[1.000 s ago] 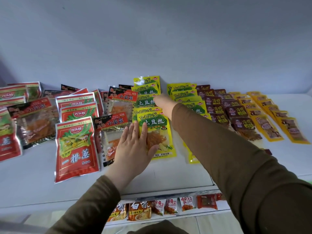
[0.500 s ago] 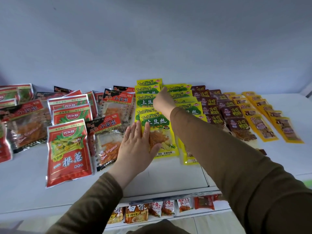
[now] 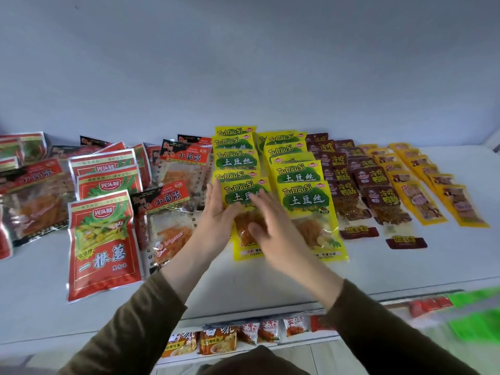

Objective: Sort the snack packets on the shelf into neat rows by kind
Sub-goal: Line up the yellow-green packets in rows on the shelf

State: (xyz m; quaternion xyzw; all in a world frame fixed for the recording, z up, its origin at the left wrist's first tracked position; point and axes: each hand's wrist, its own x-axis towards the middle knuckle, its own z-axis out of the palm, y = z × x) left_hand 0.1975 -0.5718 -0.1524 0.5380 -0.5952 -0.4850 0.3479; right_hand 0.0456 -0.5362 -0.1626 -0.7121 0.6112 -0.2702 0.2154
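Head view: at frame centre both hands lie over the front packet of the left yellow row (image 3: 244, 197). The left hand (image 3: 216, 226) has straight, flat fingers along that packet's left edge; the right hand (image 3: 270, 226) has straight, spread fingers on its middle, slightly blurred. A second yellow row (image 3: 305, 201) sits just right, then dark red packets (image 3: 378, 196) and orange packets (image 3: 416, 204). Red packets (image 3: 102, 239) and clear-fronted packets (image 3: 167, 231) overlap loosely at left. Bare white shelf (image 3: 405, 266) runs along the front edge, lower right.
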